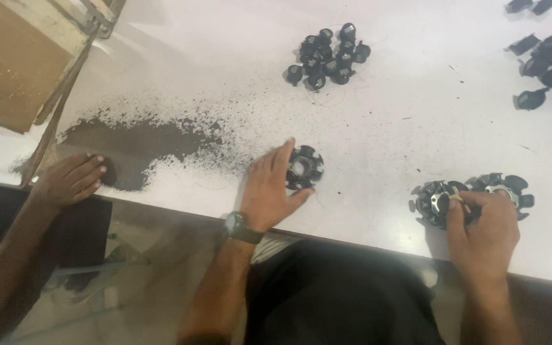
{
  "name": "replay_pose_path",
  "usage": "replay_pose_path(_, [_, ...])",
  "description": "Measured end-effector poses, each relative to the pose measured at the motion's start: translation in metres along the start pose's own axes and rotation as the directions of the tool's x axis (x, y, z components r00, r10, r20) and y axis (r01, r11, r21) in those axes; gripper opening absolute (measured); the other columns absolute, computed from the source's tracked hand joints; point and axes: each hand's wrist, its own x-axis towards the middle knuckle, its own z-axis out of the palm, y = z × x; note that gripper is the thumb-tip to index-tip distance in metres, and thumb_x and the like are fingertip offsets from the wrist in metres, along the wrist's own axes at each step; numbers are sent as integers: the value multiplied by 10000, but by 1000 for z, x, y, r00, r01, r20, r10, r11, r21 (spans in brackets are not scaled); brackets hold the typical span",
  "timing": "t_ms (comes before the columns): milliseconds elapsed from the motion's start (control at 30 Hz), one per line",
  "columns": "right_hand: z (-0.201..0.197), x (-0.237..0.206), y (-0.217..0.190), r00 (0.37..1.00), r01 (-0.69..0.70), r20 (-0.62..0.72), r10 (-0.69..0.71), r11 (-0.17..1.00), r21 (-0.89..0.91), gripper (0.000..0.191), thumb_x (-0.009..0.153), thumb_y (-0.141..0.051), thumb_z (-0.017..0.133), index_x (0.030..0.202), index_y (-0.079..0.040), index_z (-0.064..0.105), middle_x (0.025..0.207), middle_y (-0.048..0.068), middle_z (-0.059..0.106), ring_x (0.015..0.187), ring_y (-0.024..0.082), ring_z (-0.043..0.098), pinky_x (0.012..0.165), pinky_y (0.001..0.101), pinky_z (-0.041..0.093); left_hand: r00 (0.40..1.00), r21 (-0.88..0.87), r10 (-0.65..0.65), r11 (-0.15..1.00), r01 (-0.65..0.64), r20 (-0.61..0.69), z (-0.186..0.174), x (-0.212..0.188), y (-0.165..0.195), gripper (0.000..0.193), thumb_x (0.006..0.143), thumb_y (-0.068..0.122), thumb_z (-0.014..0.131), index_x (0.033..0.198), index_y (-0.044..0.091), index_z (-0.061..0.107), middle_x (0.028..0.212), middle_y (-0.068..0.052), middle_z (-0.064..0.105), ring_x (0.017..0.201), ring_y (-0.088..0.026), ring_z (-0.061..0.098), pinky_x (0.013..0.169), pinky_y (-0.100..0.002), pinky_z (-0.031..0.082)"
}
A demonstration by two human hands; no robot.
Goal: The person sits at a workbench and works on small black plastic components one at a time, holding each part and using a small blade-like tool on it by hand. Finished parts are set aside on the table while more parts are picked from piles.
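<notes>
While we lean over the white table (pixel 378 128):
Left hand (pixel 269 191): our fingers spread, touching a black ring part (pixel 304 167).
Right hand (pixel 483 230): our grip clamped on a black cluster (pixel 439 201).

A round black part (pixel 304 167) with lobed edges and a pale hollow centre lay flat on the white surface, near its front edge, with the left hand's fingers (pixel 282 160) resting against its left side and the thumb curled just under it. Well to the right, two similar black lobed parts sat side by side, touching: the nearer one (pixel 434 201) showed a shiny metal centre, and the other (pixel 505 186) lay partly under the right hand, whose fingers (pixel 458 214) pressed between the two.
</notes>
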Motion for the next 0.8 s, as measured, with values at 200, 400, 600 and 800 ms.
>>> replay_pose_path(200, [-3, 2, 2, 999, -49, -9, 50, 997, 64, 156, 1010, -75, 707, 1132, -28, 622, 1024, 151, 645, 941, 330, 653, 1258, 553, 441, 949, -141, 316, 939, -315, -18, 24, -31, 57, 994, 770, 353, 846, 1556, 63, 312, 1531, -171, 490, 1406, -346, 468, 1206, -564, 286])
replay_pose_path(400, [3, -6, -6, 939, 219, -331, -96, 909, 356, 103, 1047, -47, 622, 1145, -67, 595, 1108, 119, 700, 1040, 233, 714, 1207, 519, 500, 884, -239, 459, 872, -427, 95, -2, -31, 58, 942, 796, 270, 820, 1571, 56, 328, 1555, -170, 479, 1433, -350, 445, 1207, -542, 288])
replay_pose_path(600, [14, -17, -47, 958, 271, -225, -179, 826, 494, 197, 942, -41, 663, 1124, -55, 590, 1079, 129, 714, 1068, 268, 724, 1207, 548, 448, 867, -265, 496, 830, -491, -51, -11, -33, 71, 591, 799, 178, 757, 1342, 62, 555, 1512, -199, 475, 1390, -343, 487, 1124, -503, 420])
replay_pose_path(800, [13, -8, -85, 988, 152, -73, -133, 900, 408, 244, 874, -31, 714, 1087, -38, 594, 1010, 131, 698, 1032, 320, 701, 1138, 549, 437, 893, -118, 436, 886, -448, -112, 13, -20, 90, 218, 863, 168, 734, 1045, 63, 674, 1327, -150, 586, 1242, -321, 589, 1023, -479, 481])
